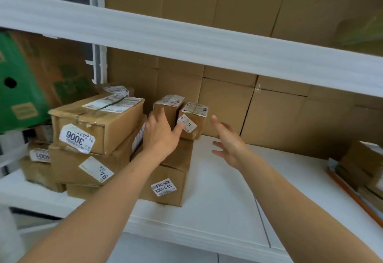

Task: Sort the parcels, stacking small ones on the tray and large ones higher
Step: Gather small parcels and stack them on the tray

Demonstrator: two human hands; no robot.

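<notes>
Two small parcels up top here. The left parcel (170, 105) and the right parcel (194, 118) stand side by side, touching, on a brown box (179, 156). That box sits on the 3304 box (167, 188), which is down on the white shelf (217, 196).

The left hand (160, 136) is right on them. Its fingers lie straight against the front of the left parcel, and its thumb is stretched across onto the white label (187, 123) of the right parcel. It's flat contact, nothing gripped.

The right hand (227, 145) hangs in the air just right of the pair. It's released, fingers spread, touching nothing, with the shelf below it.

To the left there's a bigger stack, pressed up against the brown box. The long 3006 box (97, 121) lies on top, its front edge torn. Another labelled box (89, 165) sits under it. Further left is the 4001 box (39, 159), blurred. Behind those leans a green carton (18, 88).

Plain cardboard (269, 115) lines the back of the shelf. The white edge of the upper shelf (186, 42) runs across overhead, with more cardboard above it.

At the far right there's a pile with an orange rim (352, 194) and brown packages on it. It's too blurred to tell more.
</notes>
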